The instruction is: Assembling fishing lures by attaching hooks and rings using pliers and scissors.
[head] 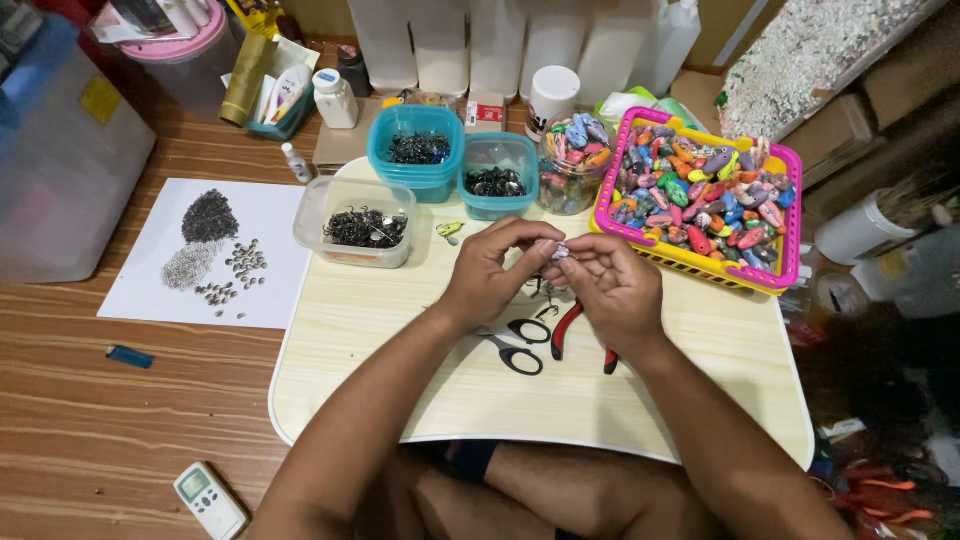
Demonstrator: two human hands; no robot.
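My left hand [492, 265] and my right hand [612, 285] meet above a pale wooden lap board [400, 340]. Together their fingertips pinch one small pale lure-like piece [560, 250]. Under the hands lie black-handled scissors [515, 345] and red-handled pliers [568, 328]. A few small metal hooks [540, 292] rest on the board just below my fingers. A small yellow-green lure [449, 230] lies left of my left hand.
A pink and yellow basket [790, 215] of colourful fish lures stands at the right, a clear jar [572, 160] of lures beside it. Two teal tubs [416, 150] and a clear tub [355, 222] hold dark metal parts. White paper [270, 260] carries small piles. A remote [210, 500] lies on the floor.
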